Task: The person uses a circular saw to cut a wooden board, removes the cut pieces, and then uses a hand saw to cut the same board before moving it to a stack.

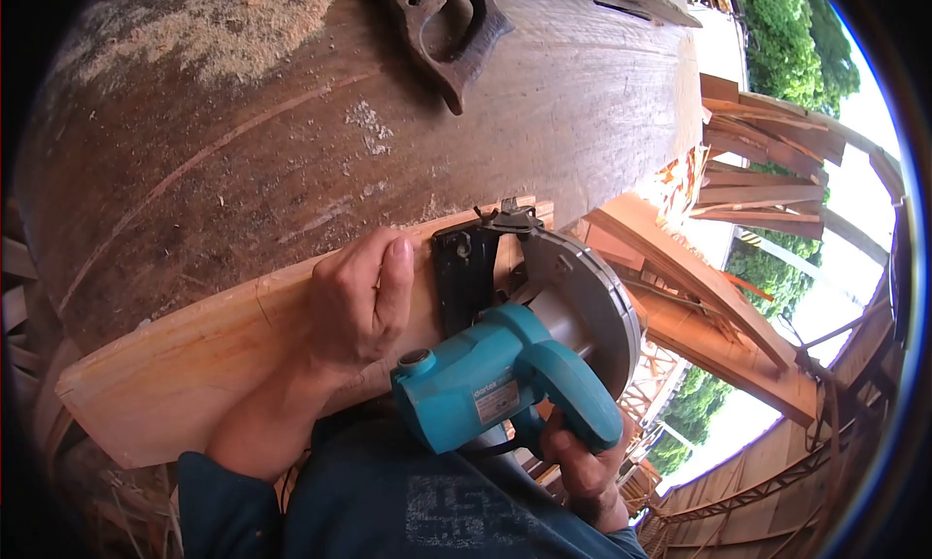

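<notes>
A teal circular saw (476, 384) with a grey blade guard sits across the right end of a pale wooden board (194, 355). Its black base plate (464, 278) rests on the wood. My right hand (582, 462) is wrapped round the saw's rear handle, partly hidden behind it. Left of the base plate, my left hand (359, 292) is closed on the board near its far edge, fingers curled and thumb along the top. The guard hides the blade and any cut in the wood.
Beneath the board is a worn wooden bench (291, 171). A handsaw with a dark wooden handle (451, 40) lies at the far side, near a heap of sawdust (223, 16). Beams (718, 297) and stacked offcuts (762, 190) stand to the right.
</notes>
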A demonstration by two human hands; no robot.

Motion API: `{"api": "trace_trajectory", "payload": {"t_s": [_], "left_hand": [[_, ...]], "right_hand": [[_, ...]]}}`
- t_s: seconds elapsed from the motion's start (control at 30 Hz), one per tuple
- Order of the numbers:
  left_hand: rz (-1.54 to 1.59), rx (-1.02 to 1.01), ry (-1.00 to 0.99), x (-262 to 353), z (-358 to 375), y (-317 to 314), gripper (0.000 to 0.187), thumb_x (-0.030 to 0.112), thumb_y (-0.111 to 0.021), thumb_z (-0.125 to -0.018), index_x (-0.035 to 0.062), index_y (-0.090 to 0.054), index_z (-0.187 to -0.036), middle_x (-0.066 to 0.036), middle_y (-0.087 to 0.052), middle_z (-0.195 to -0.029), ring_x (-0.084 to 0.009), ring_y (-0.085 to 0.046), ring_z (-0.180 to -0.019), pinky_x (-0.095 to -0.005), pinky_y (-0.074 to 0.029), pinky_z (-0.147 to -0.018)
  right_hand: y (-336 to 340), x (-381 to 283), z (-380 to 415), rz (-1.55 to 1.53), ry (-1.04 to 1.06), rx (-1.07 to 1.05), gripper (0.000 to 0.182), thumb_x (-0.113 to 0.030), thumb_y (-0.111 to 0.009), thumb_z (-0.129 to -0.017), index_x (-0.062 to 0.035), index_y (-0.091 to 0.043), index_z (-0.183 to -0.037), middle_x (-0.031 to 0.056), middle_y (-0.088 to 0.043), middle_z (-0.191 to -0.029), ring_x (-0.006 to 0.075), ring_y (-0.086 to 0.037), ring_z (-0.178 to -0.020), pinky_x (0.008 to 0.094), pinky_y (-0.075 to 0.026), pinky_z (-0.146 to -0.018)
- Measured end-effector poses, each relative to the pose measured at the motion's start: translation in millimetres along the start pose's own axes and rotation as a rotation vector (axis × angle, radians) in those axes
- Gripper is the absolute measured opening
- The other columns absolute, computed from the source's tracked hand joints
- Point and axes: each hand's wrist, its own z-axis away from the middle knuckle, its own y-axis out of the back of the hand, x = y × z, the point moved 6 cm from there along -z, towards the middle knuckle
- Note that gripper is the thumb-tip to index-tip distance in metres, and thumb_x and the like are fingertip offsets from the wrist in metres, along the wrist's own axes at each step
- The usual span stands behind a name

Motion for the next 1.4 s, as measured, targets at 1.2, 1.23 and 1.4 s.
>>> {"api": "trace_trajectory", "payload": {"t_s": [1.2, 1.23, 1.4], "left_hand": [[0.379, -0.153, -0.001, -14, 2, 1, 0.051, 0.031, -0.033, -0.097, 0.0042, -0.058, -0.061, -0.01, -0.063, -0.059, -0.0248, -0.063, -0.059, -0.0392, -0.05, -0.075], [0.374, -0.161, 0.002, -15, 2, 1, 0.052, 0.032, -0.033, -0.096, 0.0042, -0.058, -0.061, -0.01, -0.063, -0.059, -0.0248, -0.063, -0.059, -0.0394, -0.05, -0.075], [0.415, -0.097, -0.077, -14, 0, 1, 0.044, 0.026, -0.036, -0.094, 0.0037, -0.054, -0.061, -0.01, -0.058, -0.057, -0.026, -0.056, -0.051, -0.0383, -0.044, -0.06]], "right_hand": [[-7, -39, -32, 0.104, 0.039, -0.046, 0.029, -0.012, -0.076, -0.075, 0.0033, -0.064, -0.097, 0.0068, -0.065, -0.073, 0.016, -0.06, -0.062, 0.0288, -0.048, -0.06], [-7, -41, -33, 0.101, 0.038, -0.047, 0.03, -0.012, -0.076, -0.075, 0.0035, -0.064, -0.097, 0.0069, -0.065, -0.073, 0.0161, -0.06, -0.062, 0.0289, -0.048, -0.06], [-7, -43, -34, 0.072, 0.019, -0.027, 0.032, -0.012, -0.075, -0.075, 0.0042, -0.064, -0.1, 0.0071, -0.066, -0.074, 0.0158, -0.061, -0.063, 0.0288, -0.049, -0.06]]}}
